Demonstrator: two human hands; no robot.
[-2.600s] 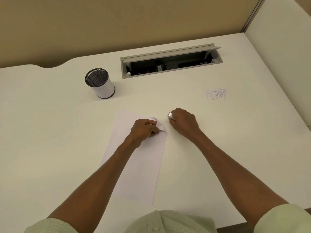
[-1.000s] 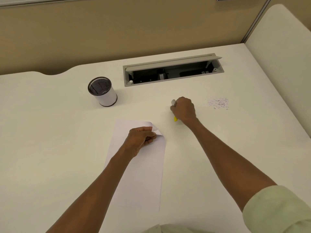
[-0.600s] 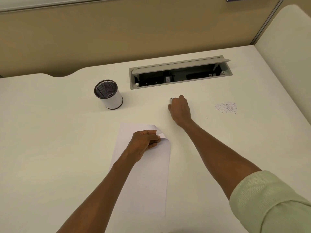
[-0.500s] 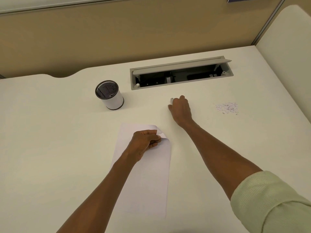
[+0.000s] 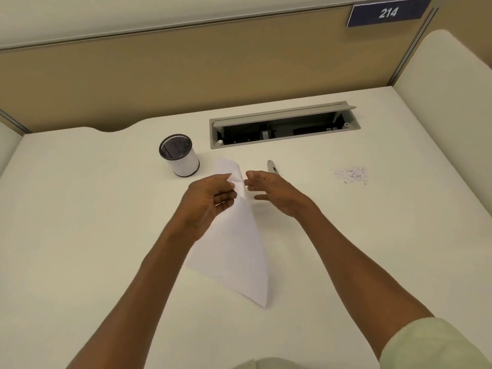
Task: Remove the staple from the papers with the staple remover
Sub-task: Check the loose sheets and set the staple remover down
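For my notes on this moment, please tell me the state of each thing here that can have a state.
Papers: lifted off the desk, top corner curled, held by left hand.
Left hand: pinching the papers.
Right hand: open, empty, beside the papers' top.
Staple remover: lying on the desk, not held.
Cable hatch: lid open.
Pen cup: upright.

One legible marking is present: the number "214", in white italic numerals on a dark blue rectangular sign (image 5: pixel 387 12). The sign is mounted at the upper right, on the top rail of the tan partition panel (image 5: pixel 186 75) behind the worktop (image 5: pixel 80 209). The mesh pen cup (image 5: pixel 179 155), the papers (image 5: pixel 234 249) and the staple remover (image 5: pixel 272 166) bear no readable text at this resolution.
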